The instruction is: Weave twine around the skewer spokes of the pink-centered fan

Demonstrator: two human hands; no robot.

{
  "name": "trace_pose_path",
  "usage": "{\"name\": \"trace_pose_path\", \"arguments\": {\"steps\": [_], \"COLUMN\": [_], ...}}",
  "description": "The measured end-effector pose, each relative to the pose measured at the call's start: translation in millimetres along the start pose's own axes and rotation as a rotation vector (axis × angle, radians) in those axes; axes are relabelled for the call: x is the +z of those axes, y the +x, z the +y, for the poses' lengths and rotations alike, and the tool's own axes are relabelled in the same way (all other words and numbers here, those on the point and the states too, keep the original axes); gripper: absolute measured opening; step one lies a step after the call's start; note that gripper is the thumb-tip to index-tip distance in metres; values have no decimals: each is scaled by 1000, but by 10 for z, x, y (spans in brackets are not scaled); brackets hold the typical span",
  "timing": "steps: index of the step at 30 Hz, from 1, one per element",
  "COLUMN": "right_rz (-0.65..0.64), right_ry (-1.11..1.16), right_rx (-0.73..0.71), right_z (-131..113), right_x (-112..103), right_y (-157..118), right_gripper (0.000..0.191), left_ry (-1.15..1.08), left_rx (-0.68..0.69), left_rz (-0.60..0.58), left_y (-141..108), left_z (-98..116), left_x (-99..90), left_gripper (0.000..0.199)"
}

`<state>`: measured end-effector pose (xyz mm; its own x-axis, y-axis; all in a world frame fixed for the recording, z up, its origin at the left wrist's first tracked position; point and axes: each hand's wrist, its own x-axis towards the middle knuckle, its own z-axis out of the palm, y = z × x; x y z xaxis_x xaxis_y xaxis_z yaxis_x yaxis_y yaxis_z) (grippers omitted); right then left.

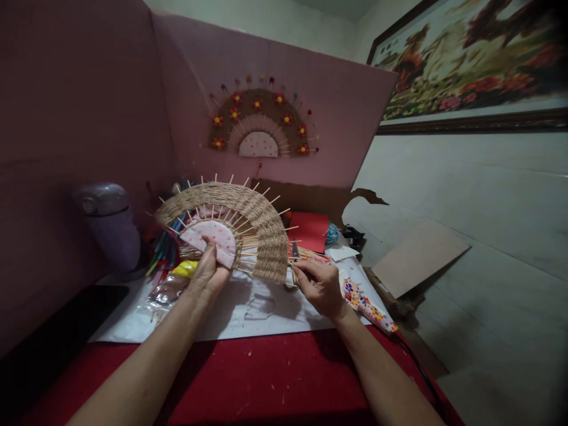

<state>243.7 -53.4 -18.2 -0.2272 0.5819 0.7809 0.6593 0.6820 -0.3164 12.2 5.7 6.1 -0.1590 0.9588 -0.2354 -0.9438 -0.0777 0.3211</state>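
A half-round fan [270, 234] of woven brown twine on thin wooden sticks is held up over the table, tilted down toward the right. My left hand [210, 269] grips it by the white half-disc [213, 236] with pink dots at its base, thumb on the front face. The stick ends poke out beyond the twine's outer edge. Beside the fan's lower right corner is my right hand [317, 284], its fingers pinched together by the end of the lowest stick. What those fingertips hold is too small to make out.
A finished-looking fan with red flowers [257, 103] hangs on the pink board [337, 106] behind. At left stand a purple bottle [110, 225] and plastic packets [171, 287]. Red paper [308, 231], blue yarn [332, 232] and a flower-patterned object [368, 307] lie at right.
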Motion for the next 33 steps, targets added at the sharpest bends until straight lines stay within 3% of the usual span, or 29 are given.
{"name": "trace_pose_path", "arguments": {"steps": [4, 11, 19, 24, 28, 33], "right_rz": [-68, -69, -30, -77, -93, -26], "right_ry": [-19, -44, 155, 275, 270, 293], "right_rx": [-44, -84, -69, -91, -75, -84], "right_z": [9, 10, 30, 101, 96, 99], "right_x": [9, -15, -57, 27, 90, 99], "right_y": [-15, -32, -11, 3, -4, -1], "right_gripper": [16, 16, 20, 17, 14, 15], "left_ry": [28, 25, -72, -117, -88, -47], "left_rx": [7, 3, -9, -25, -38, -73], "left_rz": [-4, -14, 16, 19, 9, -26], "left_y": [-7, 4, -27, -70, -74, -93], "left_z": [-16, -13, 48, 62, 52, 39], "left_x": [0, -7, 34, 61, 40, 16], "left_gripper": [29, 28, 24, 23, 18, 25]}}
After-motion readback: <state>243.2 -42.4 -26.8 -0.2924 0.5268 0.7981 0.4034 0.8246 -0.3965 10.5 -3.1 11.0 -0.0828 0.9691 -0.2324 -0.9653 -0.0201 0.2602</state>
